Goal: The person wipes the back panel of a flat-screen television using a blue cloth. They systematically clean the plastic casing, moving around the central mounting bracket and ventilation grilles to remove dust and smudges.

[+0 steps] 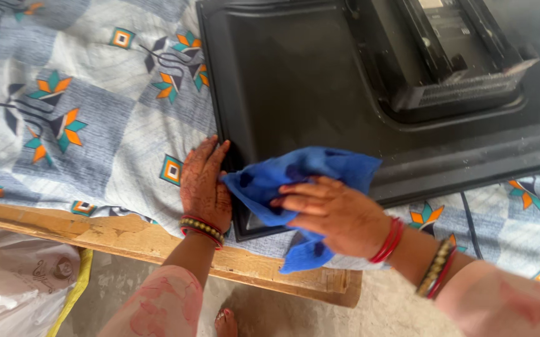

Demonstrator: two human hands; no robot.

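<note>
Spread across nearly everything: a bed [157, 243] with a bare wooden frame edge along the near side, covered by a patterned sheet [95, 125] in grey-blue checks with orange and teal flower motifs. Lying flat on that sheet from the centre out to 1 and 3 o'clock: a flat-panel television [295, 81], screen down, black plastic back facing up, raised housing and vented section toward 1 o'clock, near corner pointing to 6 o'clock just short of the bed edge. At 7 to 8 o'clock, below the frame: a pale plastic sack [14, 281] with a yellow edge, resting on the floor [394, 312], grey and dusty. At 6 o'clock, at the very bottom: toes of one bare foot [225, 323].

Draped over the television's near corner: a blue cloth [307, 181], crumpled, part hanging past the edge toward 6 o'clock. On top of it, right hand [332, 212], fingers curled, pressing and gripping the cloth against the black back; red and beaded bangles at the wrist. Just at 9 o'clock of the cloth: left hand [204, 184], open and flat, palm down on the sheet, fingertips against the television's left edge, holding nothing; bangles at that wrist too.
</note>
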